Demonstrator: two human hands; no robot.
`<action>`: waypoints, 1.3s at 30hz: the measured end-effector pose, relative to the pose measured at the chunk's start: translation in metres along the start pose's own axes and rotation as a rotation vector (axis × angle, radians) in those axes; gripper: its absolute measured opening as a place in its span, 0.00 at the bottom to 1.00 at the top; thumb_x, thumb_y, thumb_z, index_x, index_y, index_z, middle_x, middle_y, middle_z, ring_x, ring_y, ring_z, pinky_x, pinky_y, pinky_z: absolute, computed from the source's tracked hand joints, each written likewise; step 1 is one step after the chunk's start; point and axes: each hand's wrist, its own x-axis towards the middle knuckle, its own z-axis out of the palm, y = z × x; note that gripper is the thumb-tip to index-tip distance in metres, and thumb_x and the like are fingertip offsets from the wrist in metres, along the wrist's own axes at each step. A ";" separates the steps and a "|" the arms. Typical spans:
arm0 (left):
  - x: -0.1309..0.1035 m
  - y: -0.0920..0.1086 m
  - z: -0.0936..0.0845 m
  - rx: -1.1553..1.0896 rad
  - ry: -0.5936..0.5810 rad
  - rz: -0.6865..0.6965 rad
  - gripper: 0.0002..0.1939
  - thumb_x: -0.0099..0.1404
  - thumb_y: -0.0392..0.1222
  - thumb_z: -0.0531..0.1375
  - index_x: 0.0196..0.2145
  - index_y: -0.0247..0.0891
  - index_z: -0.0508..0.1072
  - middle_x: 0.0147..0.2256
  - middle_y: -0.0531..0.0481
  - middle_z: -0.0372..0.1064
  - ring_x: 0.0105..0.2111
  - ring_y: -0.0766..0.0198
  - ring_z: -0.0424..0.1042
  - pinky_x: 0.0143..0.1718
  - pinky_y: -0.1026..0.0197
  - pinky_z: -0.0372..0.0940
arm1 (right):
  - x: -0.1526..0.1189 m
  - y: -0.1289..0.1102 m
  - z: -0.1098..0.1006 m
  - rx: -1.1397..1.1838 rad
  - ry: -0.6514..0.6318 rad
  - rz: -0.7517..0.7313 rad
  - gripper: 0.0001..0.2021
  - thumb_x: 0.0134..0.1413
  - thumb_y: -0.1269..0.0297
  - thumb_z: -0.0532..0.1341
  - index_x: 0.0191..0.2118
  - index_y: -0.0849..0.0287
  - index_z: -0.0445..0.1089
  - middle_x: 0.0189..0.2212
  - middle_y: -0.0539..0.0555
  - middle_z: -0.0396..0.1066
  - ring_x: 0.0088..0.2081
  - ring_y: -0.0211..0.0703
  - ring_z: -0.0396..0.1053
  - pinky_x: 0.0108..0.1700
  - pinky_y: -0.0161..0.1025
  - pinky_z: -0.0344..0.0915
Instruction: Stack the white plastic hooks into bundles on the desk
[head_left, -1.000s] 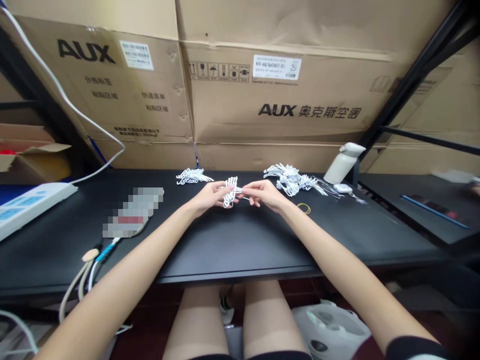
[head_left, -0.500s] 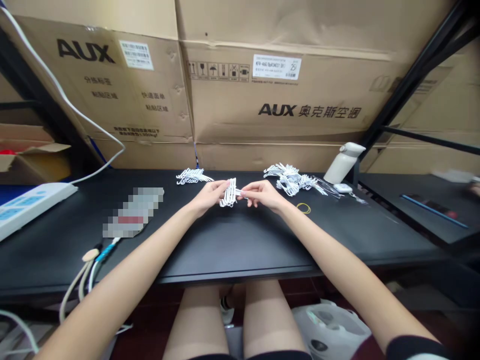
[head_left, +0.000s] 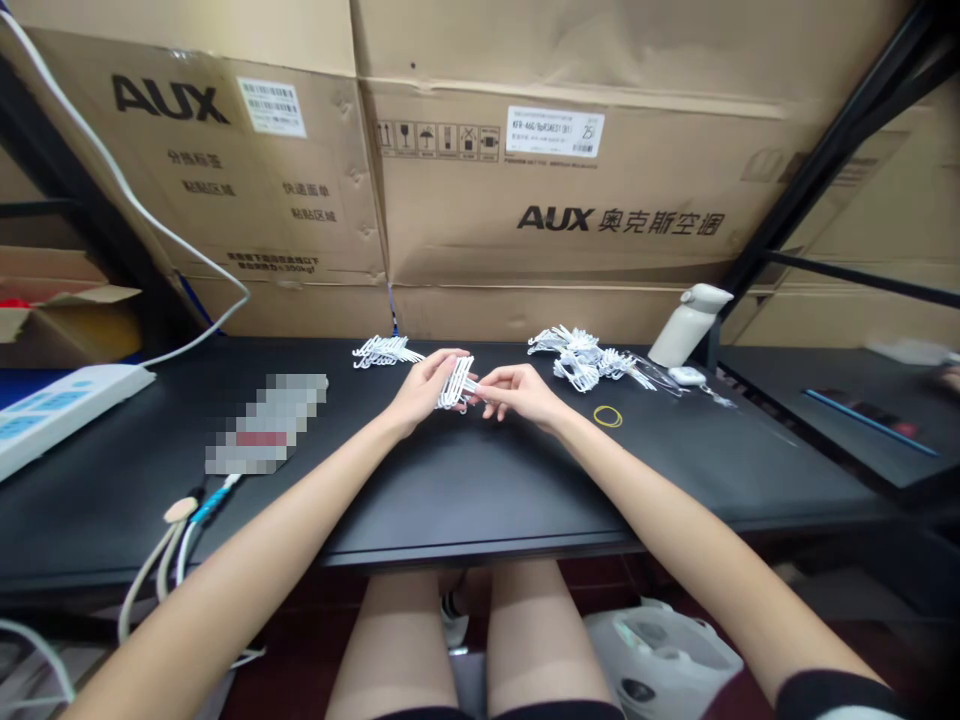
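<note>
White hooked pieces (head_left: 454, 385) are gathered in a bunch at the centre of the frame, raised between the person's two hands above the black worktop (head_left: 480, 490). The left hand (head_left: 426, 390) curls around the bunch from its left side, thumb near the top. The right hand (head_left: 520, 392) pinches the thin ends that point rightward, thumb and forefinger pressed together on them, the other fingers bent below.

Just behind the left hand, a small pile (head_left: 384, 351) of similar white pieces lies near the back edge. Right of centre, a larger, tangled heap (head_left: 581, 358) of them lies beyond the right hand, and a yellow loop (head_left: 607, 416) rests nearer the viewer. Farther right stand a pale bottle (head_left: 681, 330) and, just in front of it, a small white case (head_left: 685, 376).

At the left edge lies a white power strip (head_left: 82, 400); between it and the left hand is a flat, pixelated object (head_left: 266, 425) with a cable. Printed cardboard (head_left: 450, 230) fills the upper frame.
</note>
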 end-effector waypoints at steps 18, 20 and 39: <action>0.003 -0.010 0.000 0.142 0.015 0.063 0.16 0.67 0.50 0.52 0.46 0.38 0.65 0.27 0.49 0.72 0.18 0.65 0.70 0.13 0.67 0.63 | -0.001 0.003 0.005 -0.166 0.022 -0.144 0.18 0.46 0.51 0.65 0.31 0.65 0.71 0.26 0.56 0.74 0.21 0.36 0.69 0.26 0.34 0.68; 0.003 -0.011 0.001 0.170 0.017 0.073 0.17 0.67 0.52 0.51 0.46 0.38 0.65 0.28 0.49 0.72 0.17 0.67 0.69 0.12 0.68 0.61 | -0.002 0.003 0.006 -0.184 0.019 -0.150 0.18 0.46 0.51 0.65 0.31 0.65 0.71 0.27 0.56 0.74 0.21 0.36 0.70 0.26 0.35 0.69; 0.001 -0.008 -0.002 0.317 -0.021 0.096 0.16 0.64 0.51 0.54 0.45 0.38 0.67 0.21 0.55 0.67 0.14 0.70 0.63 0.10 0.71 0.54 | -0.006 0.006 0.014 -0.270 0.013 -0.196 0.18 0.50 0.49 0.62 0.32 0.62 0.71 0.29 0.56 0.75 0.23 0.38 0.72 0.28 0.35 0.69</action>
